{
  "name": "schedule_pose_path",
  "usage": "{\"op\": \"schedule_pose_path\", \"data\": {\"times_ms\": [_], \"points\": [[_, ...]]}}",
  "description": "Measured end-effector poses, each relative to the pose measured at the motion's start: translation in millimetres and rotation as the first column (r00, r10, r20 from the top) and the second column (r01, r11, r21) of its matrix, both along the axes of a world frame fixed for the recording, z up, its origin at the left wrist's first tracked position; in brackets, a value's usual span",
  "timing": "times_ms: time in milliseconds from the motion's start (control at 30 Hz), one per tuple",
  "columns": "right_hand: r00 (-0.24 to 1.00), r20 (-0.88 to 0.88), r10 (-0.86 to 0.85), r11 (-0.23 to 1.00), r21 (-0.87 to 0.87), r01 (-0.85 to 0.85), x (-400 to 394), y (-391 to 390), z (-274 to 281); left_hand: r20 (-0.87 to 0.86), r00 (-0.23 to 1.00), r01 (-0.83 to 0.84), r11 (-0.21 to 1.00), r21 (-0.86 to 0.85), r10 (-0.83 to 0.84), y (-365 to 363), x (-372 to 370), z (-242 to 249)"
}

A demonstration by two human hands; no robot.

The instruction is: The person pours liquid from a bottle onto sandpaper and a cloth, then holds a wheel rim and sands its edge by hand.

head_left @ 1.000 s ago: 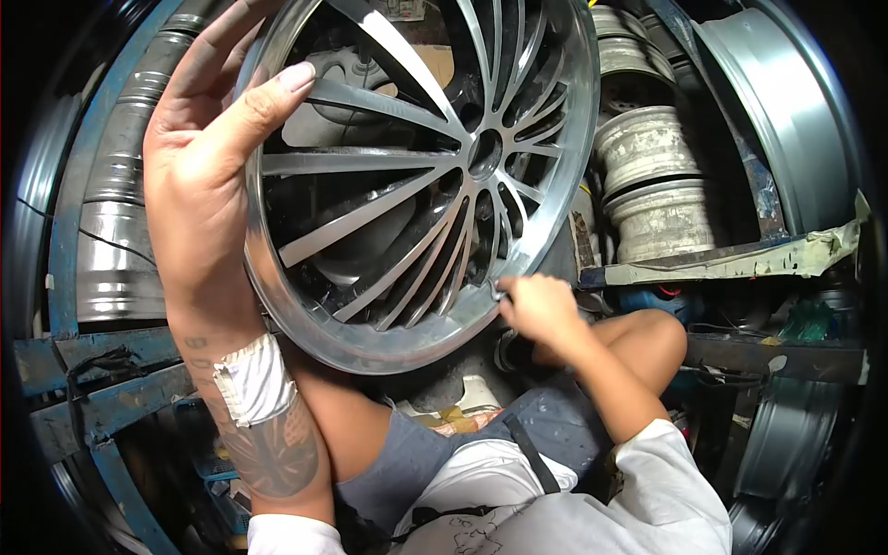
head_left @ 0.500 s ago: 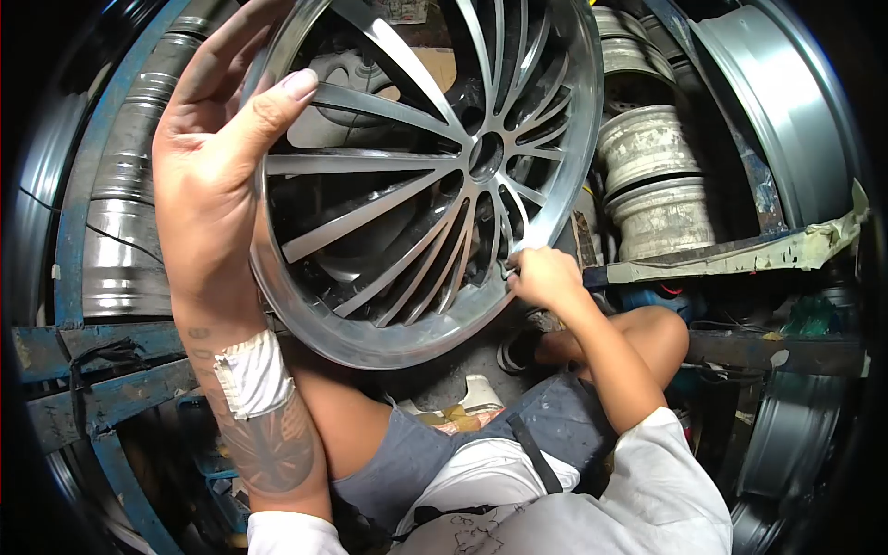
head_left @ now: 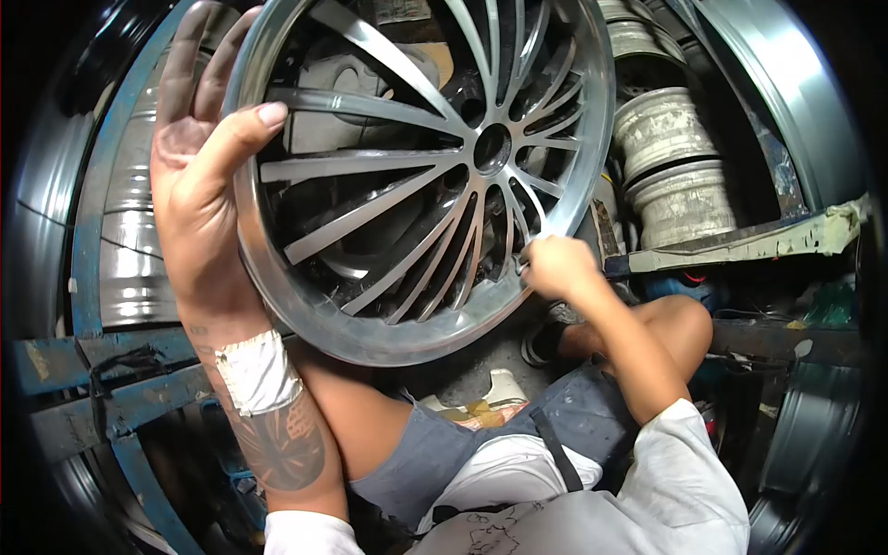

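Observation:
A shiny multi-spoke alloy wheel point(head_left: 416, 166) stands upright in front of me, filling the upper middle of the view. My left hand point(head_left: 199, 185) grips its left rim, thumb over the front lip, fingers behind. My right hand point(head_left: 558, 266) is closed at the lower right rim, pinching a small metal piece point(head_left: 524, 268) against the spokes' ends; what it is I cannot make out. A white bandage point(head_left: 254, 370) wraps my left forearm above a tattoo. My knees sit below the wheel.
Stacked worn steel rims point(head_left: 675, 176) stand at the right behind the wheel. A large grey rim point(head_left: 795, 102) leans at the far right. Blue metal rack bars point(head_left: 83, 361) and chrome rims point(head_left: 129, 250) fill the left. A taped bar point(head_left: 768, 240) crosses the right.
My right hand has slid upward along the lower right rim. The wheel has shifted slightly, and my left hand's grip moved a little higher on the left rim.

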State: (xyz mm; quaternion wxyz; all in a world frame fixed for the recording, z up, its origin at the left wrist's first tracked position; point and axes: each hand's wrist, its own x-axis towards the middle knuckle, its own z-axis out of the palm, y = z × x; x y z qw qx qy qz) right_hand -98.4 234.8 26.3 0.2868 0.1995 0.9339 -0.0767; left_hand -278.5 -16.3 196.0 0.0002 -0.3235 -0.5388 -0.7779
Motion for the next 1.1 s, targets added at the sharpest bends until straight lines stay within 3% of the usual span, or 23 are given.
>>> {"op": "schedule_pose_path", "data": {"times_ms": [33,100,200,233,300,367,433,467,567,633,700,767,833,967,1100], "points": [[0.998,0.011,0.058,0.995,0.078,-0.059,0,-15,0,-0.022,1.0,0.013,0.998,-0.057,-0.014,-1,-3,0],[0.995,-0.036,0.093,0.996,-0.007,-0.094,7,-21,5,-0.014,1.0,0.009,1.0,-0.01,-0.01,2,-4,-1],[0.994,-0.067,-0.088,0.992,-0.094,0.081,8,10,6,0.019,1.0,0.002,0.999,-0.044,-0.001,2,0,1],[0.987,-0.158,-0.016,1.0,0.001,0.016,16,-3,-4,0.039,0.999,-0.006,0.999,-0.052,0.008,2,0,3],[0.997,-0.016,0.074,0.997,0.015,-0.074,24,-27,-6,0.041,0.999,-0.007,0.998,-0.067,0.01,3,-2,4],[0.989,-0.126,-0.073,0.987,-0.153,0.053,26,-9,2,0.01,1.0,0.006,0.997,-0.081,-0.005,0,-2,1],[0.961,-0.216,-0.17,0.983,-0.101,0.152,24,-2,-3,-0.002,1.0,-0.016,0.995,-0.098,0.016,-1,-3,-1],[0.988,-0.133,-0.075,0.997,0.02,0.079,26,-16,-8,-0.01,1.0,-0.03,0.994,-0.103,0.029,-1,-4,0],[0.989,-0.13,-0.063,0.998,-0.037,0.059,33,-30,0,-0.006,0.999,-0.04,0.995,-0.095,0.039,0,-2,-1],[0.965,-0.192,-0.18,0.983,-0.075,0.168,26,2,2,-0.008,1.0,-0.026,0.997,-0.068,0.026,2,-2,-1],[0.983,-0.143,-0.111,0.993,0.013,0.114,29,-21,-2,0.011,0.996,-0.085,0.99,-0.115,0.087,5,6,5],[0.994,-0.085,-0.061,0.998,-0.011,0.06,28,-36,2,0.015,0.999,-0.049,0.995,-0.087,0.05,6,6,6],[0.979,-0.127,-0.163,0.985,-0.079,0.153,22,-6,-3,0.013,1.0,-0.017,0.992,-0.123,0.019,3,6,5],[0.992,-0.097,-0.078,0.997,-0.024,0.076,27,-32,-8,-0.059,0.998,-0.027,0.991,-0.132,0.019,1,-2,1],[0.969,-0.1,-0.225,0.971,-0.108,0.214,15,4,-5,-0.053,0.998,-0.045,0.987,-0.154,0.038,4,0,1]]}}
